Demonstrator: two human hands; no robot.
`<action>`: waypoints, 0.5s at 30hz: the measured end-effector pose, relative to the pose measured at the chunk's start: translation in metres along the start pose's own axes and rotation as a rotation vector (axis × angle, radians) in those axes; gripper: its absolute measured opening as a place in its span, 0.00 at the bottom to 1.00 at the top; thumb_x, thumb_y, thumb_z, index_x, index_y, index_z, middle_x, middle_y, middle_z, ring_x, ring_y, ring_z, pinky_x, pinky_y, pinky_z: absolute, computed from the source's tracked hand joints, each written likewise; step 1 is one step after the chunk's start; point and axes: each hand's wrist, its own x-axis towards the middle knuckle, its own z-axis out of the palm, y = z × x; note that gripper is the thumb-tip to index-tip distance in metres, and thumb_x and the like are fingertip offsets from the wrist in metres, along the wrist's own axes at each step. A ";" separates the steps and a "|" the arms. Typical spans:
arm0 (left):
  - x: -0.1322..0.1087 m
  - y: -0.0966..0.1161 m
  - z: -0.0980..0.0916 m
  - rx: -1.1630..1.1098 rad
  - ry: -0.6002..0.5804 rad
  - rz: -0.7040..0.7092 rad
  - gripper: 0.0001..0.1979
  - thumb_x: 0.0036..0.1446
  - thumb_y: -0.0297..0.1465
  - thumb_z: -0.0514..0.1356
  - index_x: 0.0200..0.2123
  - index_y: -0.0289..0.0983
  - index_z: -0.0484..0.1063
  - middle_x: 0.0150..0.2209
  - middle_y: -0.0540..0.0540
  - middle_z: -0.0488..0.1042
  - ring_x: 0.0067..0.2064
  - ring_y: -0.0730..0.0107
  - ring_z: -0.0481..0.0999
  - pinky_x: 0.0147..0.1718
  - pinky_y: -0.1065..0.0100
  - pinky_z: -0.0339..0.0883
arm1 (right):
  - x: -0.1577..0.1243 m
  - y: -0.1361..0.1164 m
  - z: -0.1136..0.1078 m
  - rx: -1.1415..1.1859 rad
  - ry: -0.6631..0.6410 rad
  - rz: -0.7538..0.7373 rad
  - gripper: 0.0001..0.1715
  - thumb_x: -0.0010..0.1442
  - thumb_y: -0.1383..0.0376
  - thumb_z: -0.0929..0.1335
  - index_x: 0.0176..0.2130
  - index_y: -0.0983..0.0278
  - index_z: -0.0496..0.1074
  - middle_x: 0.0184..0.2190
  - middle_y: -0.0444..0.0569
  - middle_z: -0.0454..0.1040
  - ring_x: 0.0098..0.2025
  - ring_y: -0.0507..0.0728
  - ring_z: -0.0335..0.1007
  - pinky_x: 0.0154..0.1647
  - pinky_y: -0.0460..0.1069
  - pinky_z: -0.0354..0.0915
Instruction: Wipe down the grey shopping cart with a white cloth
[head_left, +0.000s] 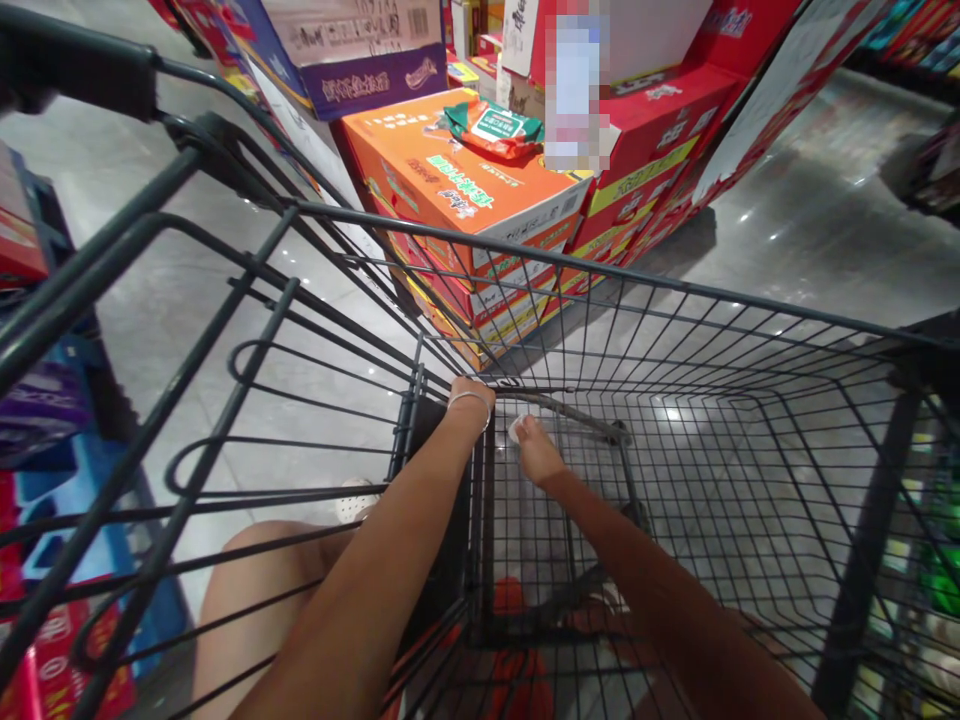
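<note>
Both my arms reach down into a dark wire shopping cart (675, 480). My right hand (541, 458) pinches a small wad of white wipe (516, 428) just above the basket's wire floor. My left hand (472, 390), below a thin bracelet, is closed at the far end of the black panel (431, 440) on the cart's left side; its fingertips are partly hidden. Beyond the cart wall, an orange and green pack of wipes (495, 128) lies on top of an orange carton (450, 180).
Stacked red cartons (645, 150) and a purple carton (367, 75) stand behind the cart. The cart's handle (82, 65) is at upper left. A blue pallet (82, 480) with goods lies at left, and shelved goods (941, 560) line the right edge.
</note>
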 end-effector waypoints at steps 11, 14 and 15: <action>-0.004 0.001 -0.003 0.037 0.016 -0.027 0.20 0.51 0.39 0.62 0.49 0.43 0.73 0.46 0.37 0.77 0.53 0.56 0.72 0.48 0.61 0.65 | -0.037 0.002 -0.002 0.015 -0.161 -0.086 0.22 0.51 0.79 0.61 0.46 0.70 0.70 0.48 0.57 0.66 0.45 0.56 0.64 0.52 0.49 0.60; -0.003 0.000 -0.001 0.015 0.022 -0.016 0.20 0.51 0.40 0.62 0.48 0.43 0.74 0.47 0.37 0.76 0.53 0.54 0.72 0.49 0.59 0.65 | -0.022 0.008 -0.024 0.024 -0.162 -0.095 0.15 0.51 0.77 0.61 0.35 0.67 0.73 0.41 0.52 0.67 0.40 0.55 0.66 0.47 0.48 0.62; -0.003 0.000 0.000 0.005 0.022 -0.010 0.20 0.51 0.39 0.62 0.48 0.42 0.74 0.47 0.36 0.76 0.53 0.53 0.72 0.49 0.58 0.65 | -0.014 0.010 -0.031 0.025 -0.127 -0.083 0.15 0.52 0.76 0.61 0.36 0.67 0.73 0.42 0.53 0.66 0.41 0.55 0.66 0.48 0.49 0.61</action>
